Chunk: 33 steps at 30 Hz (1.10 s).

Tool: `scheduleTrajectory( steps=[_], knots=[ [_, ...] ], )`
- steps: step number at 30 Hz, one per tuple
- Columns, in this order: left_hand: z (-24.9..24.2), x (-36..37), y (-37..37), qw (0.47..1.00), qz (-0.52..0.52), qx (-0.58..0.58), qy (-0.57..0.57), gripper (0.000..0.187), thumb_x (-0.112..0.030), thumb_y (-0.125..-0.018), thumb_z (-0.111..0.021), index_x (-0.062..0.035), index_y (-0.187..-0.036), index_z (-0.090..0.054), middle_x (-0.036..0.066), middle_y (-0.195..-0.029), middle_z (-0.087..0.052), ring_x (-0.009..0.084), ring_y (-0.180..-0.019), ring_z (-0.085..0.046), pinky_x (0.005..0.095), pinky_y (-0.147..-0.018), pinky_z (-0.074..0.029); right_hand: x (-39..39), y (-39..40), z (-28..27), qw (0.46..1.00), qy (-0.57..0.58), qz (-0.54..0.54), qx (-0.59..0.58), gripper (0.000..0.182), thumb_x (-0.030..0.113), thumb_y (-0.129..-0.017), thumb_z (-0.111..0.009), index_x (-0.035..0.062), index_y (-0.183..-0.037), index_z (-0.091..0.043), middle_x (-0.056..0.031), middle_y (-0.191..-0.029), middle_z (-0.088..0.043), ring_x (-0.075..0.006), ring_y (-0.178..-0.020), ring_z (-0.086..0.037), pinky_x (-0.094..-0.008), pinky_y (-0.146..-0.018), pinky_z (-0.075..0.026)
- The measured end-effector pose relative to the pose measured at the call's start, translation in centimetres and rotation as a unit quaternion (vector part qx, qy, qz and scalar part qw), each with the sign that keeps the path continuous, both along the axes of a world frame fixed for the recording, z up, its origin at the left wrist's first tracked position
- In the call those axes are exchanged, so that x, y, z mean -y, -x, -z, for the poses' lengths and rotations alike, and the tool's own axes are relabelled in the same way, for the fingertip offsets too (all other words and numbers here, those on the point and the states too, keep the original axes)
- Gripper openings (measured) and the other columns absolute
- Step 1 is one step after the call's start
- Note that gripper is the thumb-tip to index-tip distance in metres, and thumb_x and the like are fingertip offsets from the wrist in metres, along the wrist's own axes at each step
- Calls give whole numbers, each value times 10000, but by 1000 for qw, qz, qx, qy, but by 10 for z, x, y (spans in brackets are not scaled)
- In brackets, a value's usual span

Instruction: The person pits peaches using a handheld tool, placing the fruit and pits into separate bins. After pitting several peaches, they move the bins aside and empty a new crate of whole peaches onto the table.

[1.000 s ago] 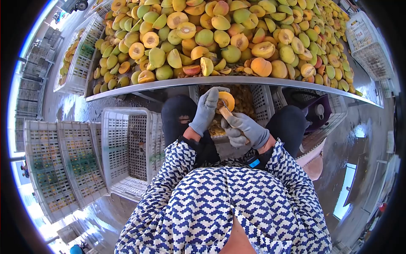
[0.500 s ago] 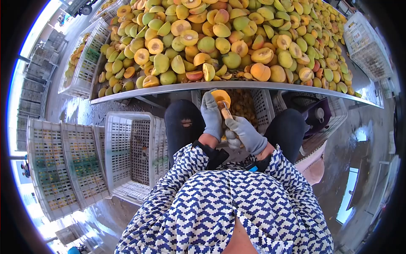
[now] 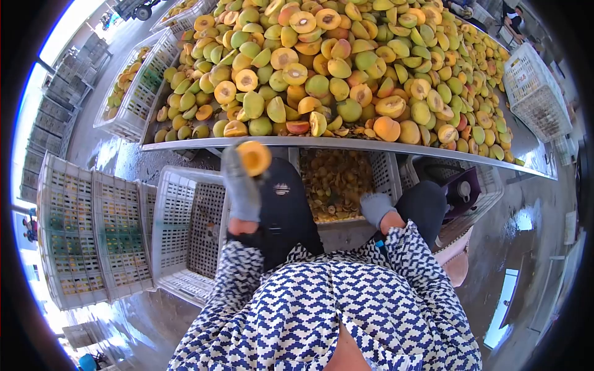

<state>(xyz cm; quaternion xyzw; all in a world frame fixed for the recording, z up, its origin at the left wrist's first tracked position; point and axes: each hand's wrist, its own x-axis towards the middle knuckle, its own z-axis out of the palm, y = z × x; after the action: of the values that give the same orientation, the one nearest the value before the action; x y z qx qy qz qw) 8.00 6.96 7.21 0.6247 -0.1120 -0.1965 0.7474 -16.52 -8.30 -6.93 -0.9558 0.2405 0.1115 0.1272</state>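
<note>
My left hand (image 3: 240,188), in a grey glove and blurred by motion, holds an orange hollowed fruit half (image 3: 254,158) above my left knee, just below the metal table edge (image 3: 297,142). Near my right knee is my gloved right hand (image 3: 376,209); its fingers point down and are blurred, and what they hold, if anything, cannot be made out. Many halved yellow and green fruits (image 3: 317,85) are heaped on the table. Under its edge, between my knees, a crate (image 3: 387,175) contains small brownish scraps.
An open white crate (image 3: 166,216) stands left of my legs, beside stacked crates (image 3: 71,238). Fruit-filled crates (image 3: 151,80) are at the back left, more crates (image 3: 535,93) at the right. A purple container (image 3: 463,190) sits by my right knee. Another person (image 3: 513,23) is at the far right.
My hands have moved apart. The left has gone left with the fruit half; the right has shifted slightly right and down. The tool seen between them earlier is no longer visible. The view has shifted.
</note>
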Motion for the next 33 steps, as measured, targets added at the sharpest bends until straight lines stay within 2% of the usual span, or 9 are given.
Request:
scheduleTrajectory(
  steps=[4,5,6,7,8,10,12,24,33],
  knots=[
    [66,-103,-106,919,-100,322,-205,286,-267,-913,-505,-78,-1120,-565,109,-972,-599,190,-770,-609,276,-661,-506,-24,-7,12,995,18,83,-53,191,160,-834,-488,51,-868,-641,-136,-862,-662,-287,-799,-645,-392,-700,-507],
    [75,-112,-104,918,-102,320,-209,286,-267,-913,-505,-78,-1120,-565,109,-972,-599,190,-770,-609,276,-661,-506,-33,4,103,994,6,69,-80,236,155,-856,-459,52,-990,-624,-114,-1037,-611,-272,-935,-604,-403,-757,-492],
    [79,-112,-111,828,-138,444,-312,286,-233,-888,-536,-72,-1121,-572,111,-972,-610,195,-783,-612,279,-702,-492,-41,14,193,993,-6,55,-106,308,151,-879,-430,53,-1112,-607,-93,-1213,-560,-256,-1072,-563,-414,-814,-477],
    [80,-111,-116,709,-172,550,-406,292,-200,-862,-567,-65,-1121,-580,114,-971,-621,200,-797,-615,282,-742,-479,-40,3,81,988,-44,51,-138,294,112,-829,-459,73,-1051,-647,-143,-1118,-605,-251,-1010,-599,-396,-812,-478],
    [70,-101,-109,709,-176,547,-410,292,-200,-862,-567,-65,-1121,-580,114,-971,-621,200,-797,-615,282,-742,-479,-38,-8,42,988,-43,45,-139,294,112,-829,-459,73,-1051,-647,-143,-1118,-605,-251,-1010,-599,-396,-812,-478],
    [30,-42,-80,923,-41,324,-204,302,-189,-815,-617,-79,-1096,-600,104,-918,-642,191,-805,-624,306,-742,-474,-35,-20,7,967,-39,-4,-251,318,138,-852,-447,81,-1120,-608,-141,-1098,-614,-270,-975,-611,-417,-799,-475],
    [6,3,-62,925,53,270,-262,307,-220,-804,-622,-93,-1082,-604,95,-883,-655,230,-812,-631,347,-752,-472,-37,-2,36,976,-35,-27,-215,299,159,-854,-450,82,-1096,-607,-126,-1016,-636,-275,-882,-630,-428,-751,-481],
    [9,156,-41,616,263,578,-466,379,-306,-757,-611,-116,-1078,-542,145,-1047,-591,305,-907,-601,416,-755,-463,-33,-3,9,987,-80,136,43,303,294,-868,-476,21,-993,-519,-197,-801,-634,-351,-725,-619,-456,-637,-474],
    [-2,151,-38,582,306,560,-504,489,-329,-733,-579,-139,-1163,-446,175,-1089,-554,338,-981,-576,417,-810,-457,-45,-4,-13,946,-95,180,254,239,277,-861,-527,49,-922,-492,-183,-730,-616,-360,-667,-605,-455,-575,-460]
  ],
)
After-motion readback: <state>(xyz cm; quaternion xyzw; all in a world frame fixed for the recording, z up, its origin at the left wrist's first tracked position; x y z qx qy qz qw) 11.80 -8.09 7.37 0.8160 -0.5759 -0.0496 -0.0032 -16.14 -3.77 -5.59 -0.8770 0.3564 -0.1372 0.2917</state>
